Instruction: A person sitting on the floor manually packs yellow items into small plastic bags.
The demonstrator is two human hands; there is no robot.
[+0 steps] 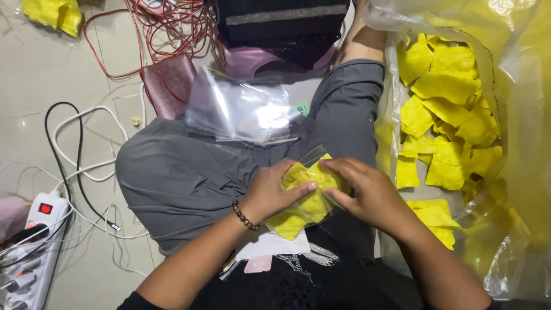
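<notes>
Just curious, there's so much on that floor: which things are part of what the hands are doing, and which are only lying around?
In use:
left hand
right hand
small bag of yellow chips
big sack of chips
stack of empty clear bags

Lying about:
power strip
red wires
maroon pouch

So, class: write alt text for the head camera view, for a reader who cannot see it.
Both hands, left and right, grip a small clear bag of yellow chips over a lap. A big bag of chips lies on the right, empty bags ahead.
</notes>
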